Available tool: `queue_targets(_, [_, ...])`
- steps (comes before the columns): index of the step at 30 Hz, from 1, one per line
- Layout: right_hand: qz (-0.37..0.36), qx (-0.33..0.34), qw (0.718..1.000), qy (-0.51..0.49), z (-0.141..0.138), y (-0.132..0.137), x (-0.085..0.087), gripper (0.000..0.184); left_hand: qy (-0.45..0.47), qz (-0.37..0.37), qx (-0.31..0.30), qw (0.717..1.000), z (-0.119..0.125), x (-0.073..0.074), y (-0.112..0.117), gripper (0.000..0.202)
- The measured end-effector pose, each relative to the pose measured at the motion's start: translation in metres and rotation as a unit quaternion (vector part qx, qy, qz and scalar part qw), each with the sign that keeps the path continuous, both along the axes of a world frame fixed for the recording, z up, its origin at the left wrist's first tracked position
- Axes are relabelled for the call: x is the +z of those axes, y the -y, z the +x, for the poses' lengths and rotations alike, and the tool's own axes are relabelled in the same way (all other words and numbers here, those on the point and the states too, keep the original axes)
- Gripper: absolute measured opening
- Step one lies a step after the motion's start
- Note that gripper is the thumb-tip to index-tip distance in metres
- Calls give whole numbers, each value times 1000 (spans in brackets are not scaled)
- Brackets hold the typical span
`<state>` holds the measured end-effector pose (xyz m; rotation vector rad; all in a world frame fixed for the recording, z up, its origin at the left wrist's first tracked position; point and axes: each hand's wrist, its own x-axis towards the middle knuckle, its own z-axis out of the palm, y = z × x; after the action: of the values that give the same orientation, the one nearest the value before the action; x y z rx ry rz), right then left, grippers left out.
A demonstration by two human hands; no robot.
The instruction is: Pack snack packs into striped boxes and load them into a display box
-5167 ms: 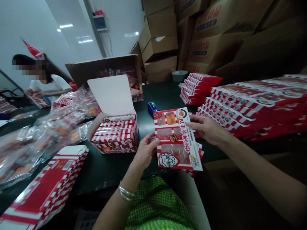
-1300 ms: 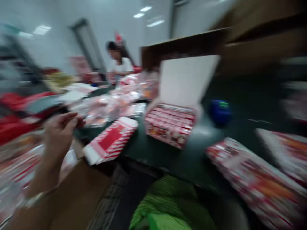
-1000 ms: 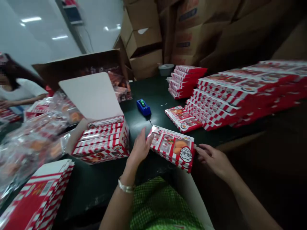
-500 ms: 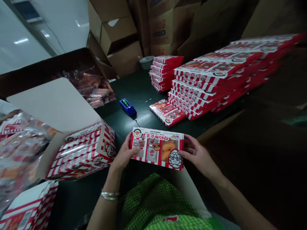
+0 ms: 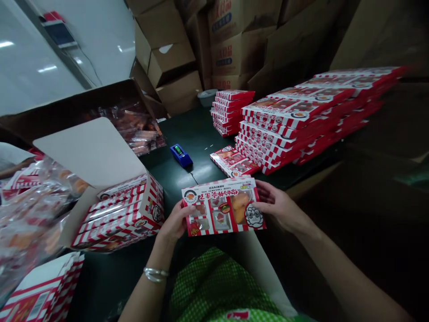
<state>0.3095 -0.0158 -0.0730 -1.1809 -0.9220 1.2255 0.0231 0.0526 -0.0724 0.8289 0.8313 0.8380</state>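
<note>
A flat red-and-white box with clear windows is held between my two hands, close in front of my body. Its printing faces up and reads upside down to me. My left hand grips the box's left end, thumb on top. At the right end my right hand is closed on it, with the thumb along the edge and the other fingers behind. To the left, an open display carton holds several similar boxes, its white lid raised. Another flat box lies on the dark table beyond my hands.
Tall stacks of finished-looking boxes stand at the right, with a smaller stack behind. A blue tape dispenser sits mid-table. Bagged pieces fill a large carton; more bags and folded packaging lie left.
The held box has tilted, its right end coming slightly lower and toward me. Both hands keep hold of it. The whole view has shifted a little, with the surroundings appearing lower.
</note>
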Motion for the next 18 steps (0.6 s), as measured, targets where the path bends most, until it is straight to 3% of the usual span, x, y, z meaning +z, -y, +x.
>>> queue_targets(5, [-22,-118,986,-117,-22,-2,-14,61,19,6,93,995,-2,9,8,45])
queue_targets(8, [-16,-91,974,-205,-60,3,-24,51,48,-1,171,984,21,8,22,48])
queue_targets(11, [19,-48,968,-245,-94,-6,-22,38,94,24,223,970,47,-11,50,56])
queue_targets(13, [18,-45,968,-245,-100,-14,-16,32,100,51,198,974,45,-29,70,67])
queue_targets(15, [-3,-22,973,-231,-91,-19,-8,30,89,63,106,988,25,-41,82,79])
queue_targets(17, [-34,23,977,-207,-77,-21,1,32,96,44,3,994,-2,-43,84,82])
queue_targets(18, [-49,55,979,-189,-70,-21,6,34,112,29,-12,993,-13,-41,83,80])
